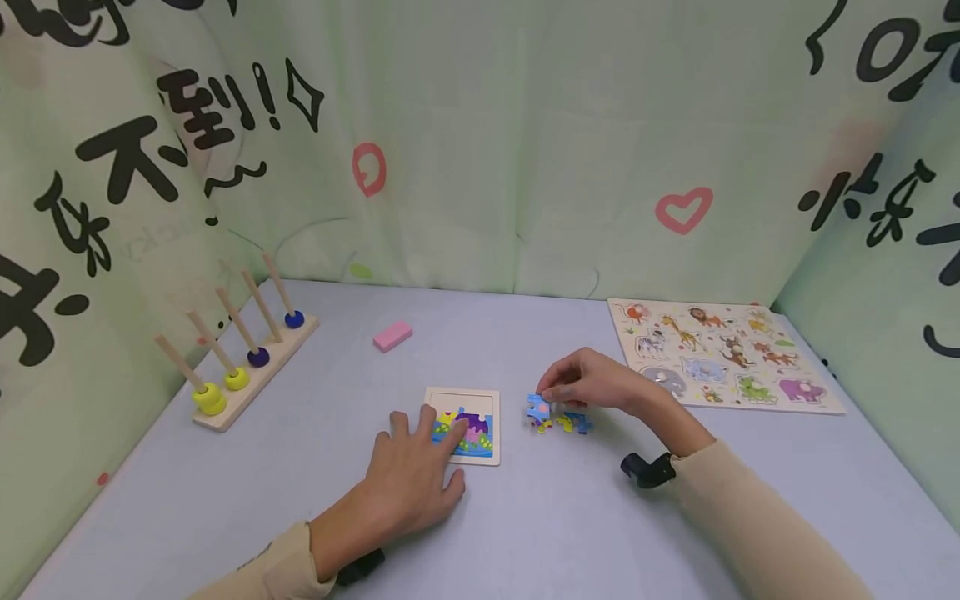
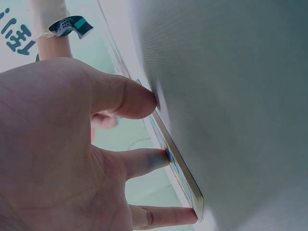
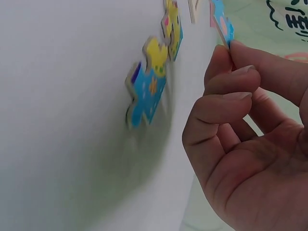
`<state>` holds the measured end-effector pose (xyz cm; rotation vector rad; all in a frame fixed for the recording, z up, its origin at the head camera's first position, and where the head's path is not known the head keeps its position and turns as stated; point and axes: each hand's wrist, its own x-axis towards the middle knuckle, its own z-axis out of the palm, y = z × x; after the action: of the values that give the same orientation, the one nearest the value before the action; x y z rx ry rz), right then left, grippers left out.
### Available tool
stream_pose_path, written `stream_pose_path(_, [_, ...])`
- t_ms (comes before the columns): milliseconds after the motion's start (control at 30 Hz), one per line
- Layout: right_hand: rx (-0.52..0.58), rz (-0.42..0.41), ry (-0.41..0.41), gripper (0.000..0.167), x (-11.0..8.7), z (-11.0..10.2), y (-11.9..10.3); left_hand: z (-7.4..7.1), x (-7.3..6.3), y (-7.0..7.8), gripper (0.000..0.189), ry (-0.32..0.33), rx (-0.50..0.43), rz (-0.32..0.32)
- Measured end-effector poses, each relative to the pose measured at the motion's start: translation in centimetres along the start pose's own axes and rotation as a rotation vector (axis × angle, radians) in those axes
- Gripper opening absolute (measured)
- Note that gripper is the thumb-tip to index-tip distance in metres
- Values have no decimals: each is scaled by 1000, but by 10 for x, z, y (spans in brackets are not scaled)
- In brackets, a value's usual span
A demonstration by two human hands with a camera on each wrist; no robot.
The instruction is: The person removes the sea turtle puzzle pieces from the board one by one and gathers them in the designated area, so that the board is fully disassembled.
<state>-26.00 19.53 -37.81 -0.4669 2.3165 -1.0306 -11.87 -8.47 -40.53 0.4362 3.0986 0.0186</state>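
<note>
A small wooden puzzle tray (image 1: 462, 392), partly filled with colourful jigsaw pieces, lies flat at the middle of the table. My left hand (image 1: 411, 479) rests on its left side, fingers spread; in the left wrist view straight fingertips touch the tray's edge and picture. My right hand (image 1: 592, 382) is to the right of the tray and pinches a light-blue puzzle piece (image 3: 223, 21) between thumb and index finger, above the table. Loose puzzle pieces, one blue with yellow (image 3: 149, 91), lie on the table just below that hand.
At the left stands a wooden peg stand (image 1: 258, 377) with yellow and dark blue rings. A pink block (image 1: 393, 336) lies behind the tray. An animal puzzle board (image 1: 720, 354) lies at the back right. Printed curtains (image 1: 517, 167) hang around the table.
</note>
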Motion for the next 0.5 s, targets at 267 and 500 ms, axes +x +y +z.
stream_pose_path(267, [-38,58,22,16,-21,-18,19,0,0,0,63,-8,-9,-3])
stream_pose_path(500, [-62,96,47,18,-37,-29,42,0,1,1,64,-24,-13,-9])
